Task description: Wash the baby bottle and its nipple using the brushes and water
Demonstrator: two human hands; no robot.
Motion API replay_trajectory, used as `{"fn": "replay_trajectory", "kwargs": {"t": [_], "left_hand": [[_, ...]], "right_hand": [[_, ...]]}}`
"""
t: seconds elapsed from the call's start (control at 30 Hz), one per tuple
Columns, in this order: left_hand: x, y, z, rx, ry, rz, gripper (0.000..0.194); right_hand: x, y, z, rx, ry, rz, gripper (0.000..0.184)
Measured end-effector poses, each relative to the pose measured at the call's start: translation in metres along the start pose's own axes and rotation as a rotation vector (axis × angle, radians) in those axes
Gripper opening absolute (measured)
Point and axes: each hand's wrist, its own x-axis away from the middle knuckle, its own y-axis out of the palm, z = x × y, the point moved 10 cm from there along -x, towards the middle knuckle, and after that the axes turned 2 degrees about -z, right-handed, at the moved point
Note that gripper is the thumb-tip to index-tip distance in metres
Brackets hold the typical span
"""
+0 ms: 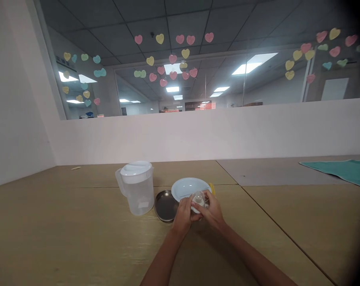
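Both of my hands hold a small white container with a clear domed cap (198, 198), low over the table near the front of a white bowl. My left hand (183, 214) wraps its near left side. My right hand (213, 212) grips it from the right, fingers at the domed cap and thumb across the front. My fingers cover much of its body, so its exact kind is unclear. Just behind, the wide white bowl (187, 183) has a thin line or stick across its inside. A dark round metal pan (165, 205) lies left of my left hand.
A translucent lidded pitcher (140, 194) stands left of the pan, its handle facing left. Something yellow (212, 188) shows beside the bowl's right edge. A teal cloth (343, 170) lies at the far right. A white wall with a window (180, 133) backs the wooden table (78, 230).
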Motion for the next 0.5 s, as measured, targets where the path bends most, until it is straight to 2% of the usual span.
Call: {"fn": "replay_trajectory", "kwargs": {"t": [0.1, 0.27, 0.5], "left_hand": [[0.001, 0.000, 0.000, -0.015, 0.020, 0.017, 0.058], [0.002, 0.002, -0.001, -0.062, 0.015, 0.015, 0.067], [-0.003, -0.006, 0.009, -0.230, 0.047, 0.039, 0.053]], "right_hand": [[-0.001, 0.006, 0.003, -0.034, 0.037, -0.065, 0.036], [-0.003, 0.008, 0.000, -0.056, 0.042, -0.080, 0.033], [-0.002, -0.004, -0.012, 0.231, -0.077, 0.056, 0.041]]}}
